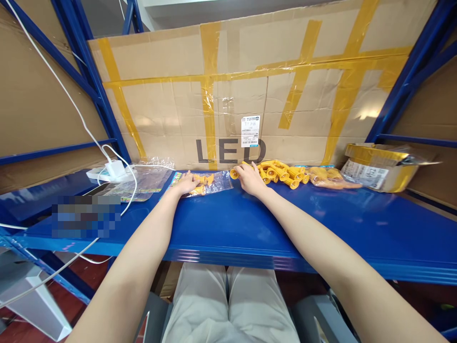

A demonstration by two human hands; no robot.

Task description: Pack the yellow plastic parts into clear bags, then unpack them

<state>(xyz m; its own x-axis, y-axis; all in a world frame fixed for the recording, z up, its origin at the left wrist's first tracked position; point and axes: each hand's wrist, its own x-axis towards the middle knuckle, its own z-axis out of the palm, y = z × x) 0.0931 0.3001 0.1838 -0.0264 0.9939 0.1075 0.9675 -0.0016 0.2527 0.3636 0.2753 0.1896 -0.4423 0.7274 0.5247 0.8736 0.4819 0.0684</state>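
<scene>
My left hand rests over the left end of a clear plastic bag, gripping it against the shelf. Several yellow plastic pieces show inside the bag, beside my fingers. At the left edge of a heap of yellow trumpet-shaped plastic pieces, my right hand has its fingers curled. One yellow trumpet-shaped piece sits at these fingertips, its round flared end facing me. My right palm and part of the heap behind it are hidden.
A filled bag of yellow pieces lies right of the heap, beside a taped carton. Flat clear bags, a white power strip and cables are at left. Behind the blue shelf stands a cardboard sheet.
</scene>
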